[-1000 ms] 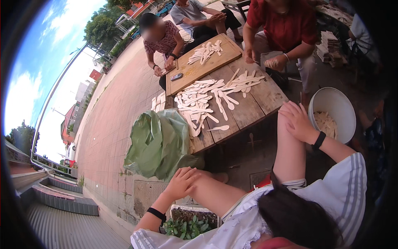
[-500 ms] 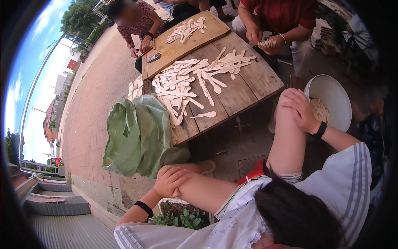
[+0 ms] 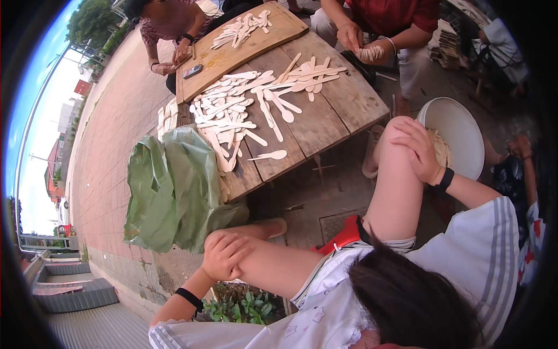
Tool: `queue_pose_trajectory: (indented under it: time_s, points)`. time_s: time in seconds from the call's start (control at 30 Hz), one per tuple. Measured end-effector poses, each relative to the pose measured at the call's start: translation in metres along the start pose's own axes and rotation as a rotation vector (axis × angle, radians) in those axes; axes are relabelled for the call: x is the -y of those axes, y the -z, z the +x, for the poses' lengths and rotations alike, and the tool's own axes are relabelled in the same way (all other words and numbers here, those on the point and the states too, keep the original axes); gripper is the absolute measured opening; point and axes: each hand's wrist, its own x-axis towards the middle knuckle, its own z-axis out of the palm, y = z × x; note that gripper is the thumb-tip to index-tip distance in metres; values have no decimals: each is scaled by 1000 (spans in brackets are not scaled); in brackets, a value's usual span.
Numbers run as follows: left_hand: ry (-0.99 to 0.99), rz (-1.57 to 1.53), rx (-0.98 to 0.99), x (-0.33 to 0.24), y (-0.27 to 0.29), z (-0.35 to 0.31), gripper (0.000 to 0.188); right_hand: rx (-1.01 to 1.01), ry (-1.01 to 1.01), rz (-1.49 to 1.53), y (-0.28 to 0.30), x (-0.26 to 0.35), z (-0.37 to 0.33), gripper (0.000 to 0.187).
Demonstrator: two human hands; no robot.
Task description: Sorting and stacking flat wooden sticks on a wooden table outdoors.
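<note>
My left hand (image 3: 225,256) rests over my left knee, its fingers stretched along the skin and holding nothing. On my right knee lies my right hand (image 3: 419,150), fingers spread and likewise holding nothing. A large green plastic bag (image 3: 174,192) stands beside my left knee, against the table's corner. Beyond my knees, a wooden table (image 3: 331,125) carries a loose heap of pale wooden spoons (image 3: 224,110). One single spoon (image 3: 270,155) lies apart near the table's close edge. Next to my right hand is a white tub (image 3: 465,136) with pale wooden pieces (image 3: 440,148) inside.
Across the table a person in red holds a bundle of wooden pieces (image 3: 370,53). Another person's hands (image 3: 181,53) work at a wooden board (image 3: 226,65), which bears more spoons and a phone (image 3: 192,71). Green plants (image 3: 247,305) grow below my left thigh.
The whole view has shifted, so the table, bag and tub appear farther left. Both my hands stay on my knees. Part of another person's arm now shows at the right.
</note>
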Motion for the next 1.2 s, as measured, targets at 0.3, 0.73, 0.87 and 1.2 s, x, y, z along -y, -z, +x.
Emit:
queue_pose_trajectory:
  time_s: [0.3, 0.73, 0.87, 1.2]
  points:
    - [40, -11, 24, -4, -3, -1, 46, -82, 82, -121, 0, 3, 3, 35]
    - [18, -311, 280, -78, -24, 22, 58, 59, -161, 195, -11, -3, -14, 35]
    - [-206, -418, 425, -151, -52, 0, 48, 107, -83, 223, 5, 16, -22, 30]
    - [-56, -869, 517, -207, -133, -22, 46, 1438, -81, 632, 29, 121, -75, 53]
